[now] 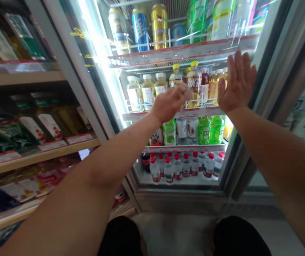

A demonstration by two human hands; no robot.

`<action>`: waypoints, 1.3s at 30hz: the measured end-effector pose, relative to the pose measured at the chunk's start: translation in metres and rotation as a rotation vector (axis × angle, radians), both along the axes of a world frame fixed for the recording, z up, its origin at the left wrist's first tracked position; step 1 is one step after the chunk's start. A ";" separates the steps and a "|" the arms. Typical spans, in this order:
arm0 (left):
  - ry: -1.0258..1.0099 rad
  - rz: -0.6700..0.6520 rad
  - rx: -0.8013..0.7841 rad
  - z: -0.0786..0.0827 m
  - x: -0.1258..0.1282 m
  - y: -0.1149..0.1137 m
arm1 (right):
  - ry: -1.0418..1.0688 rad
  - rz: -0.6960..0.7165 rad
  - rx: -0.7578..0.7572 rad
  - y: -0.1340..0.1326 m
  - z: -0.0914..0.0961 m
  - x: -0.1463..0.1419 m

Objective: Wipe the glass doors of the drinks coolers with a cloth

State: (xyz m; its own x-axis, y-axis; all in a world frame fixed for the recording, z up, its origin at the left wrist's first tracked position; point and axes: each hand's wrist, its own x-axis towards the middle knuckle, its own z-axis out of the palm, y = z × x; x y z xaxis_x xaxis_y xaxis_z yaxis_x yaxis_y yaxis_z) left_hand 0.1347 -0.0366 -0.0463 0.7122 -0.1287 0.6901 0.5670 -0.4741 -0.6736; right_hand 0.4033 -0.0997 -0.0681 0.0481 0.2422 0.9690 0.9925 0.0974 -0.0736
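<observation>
My two hands are raised well apart: the right hand [236,85] is spread flat, palm toward the glass door [179,193], grasping nothing, while the left hand [170,101] is curled, blurred toward its far end, so I cannot tell whether it holds anything. The glass door stands just ahead of both. Through it, white-capped bottles [147,93] show left of the left hand, red-capped bottles [177,168] below both hands, and a gold can [159,26] above. For work at this glass, I judge light, even pressure best, with the right palm steady and the left wrist loose.
</observation>
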 end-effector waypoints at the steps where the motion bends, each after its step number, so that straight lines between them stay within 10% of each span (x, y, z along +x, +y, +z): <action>1: 0.180 -0.018 0.026 -0.008 -0.003 0.000 | 0.003 -0.002 0.001 -0.002 -0.001 -0.001; 4: 0.385 -0.018 0.075 -0.006 -0.016 0.001 | -0.006 -0.025 -0.014 -0.006 0.001 -0.004; 8: -0.106 0.076 0.018 0.021 -0.030 0.004 | 0.070 -0.111 -0.067 -0.003 0.028 -0.009; 14: 0.274 -0.007 0.018 -0.018 -0.035 0.008 | -0.075 -0.020 -0.042 -0.001 0.068 -0.022; 17: 0.399 -0.043 -0.041 -0.009 -0.040 0.009 | -0.101 -0.056 -0.088 -0.001 0.068 -0.024; 22: -0.224 0.075 -0.080 0.033 -0.045 0.009 | -0.131 -0.053 -0.031 -0.001 0.061 -0.021; 24: -0.216 0.051 -0.041 0.023 -0.043 0.008 | -0.134 -0.036 -0.009 0.001 0.060 -0.019; 29: 0.537 -0.091 0.046 -0.011 -0.034 0.010 | -0.124 -0.062 -0.019 0.008 0.060 -0.013; 35: -0.179 -0.011 -0.116 0.010 -0.026 0.009 | -0.145 -0.065 0.033 0.006 0.057 -0.015; 39: 0.305 -0.084 -0.201 0.003 -0.025 0.002 | -0.112 -0.105 -0.021 0.005 0.060 -0.017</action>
State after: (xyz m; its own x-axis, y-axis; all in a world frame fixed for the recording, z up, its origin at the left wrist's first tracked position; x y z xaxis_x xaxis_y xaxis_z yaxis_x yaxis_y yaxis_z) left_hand 0.1097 -0.0345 -0.0428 0.8815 -0.0788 0.4655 0.3084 -0.6506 -0.6940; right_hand 0.3865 -0.0945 -0.0079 -0.0337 0.2616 0.9646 0.9993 -0.0077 0.0370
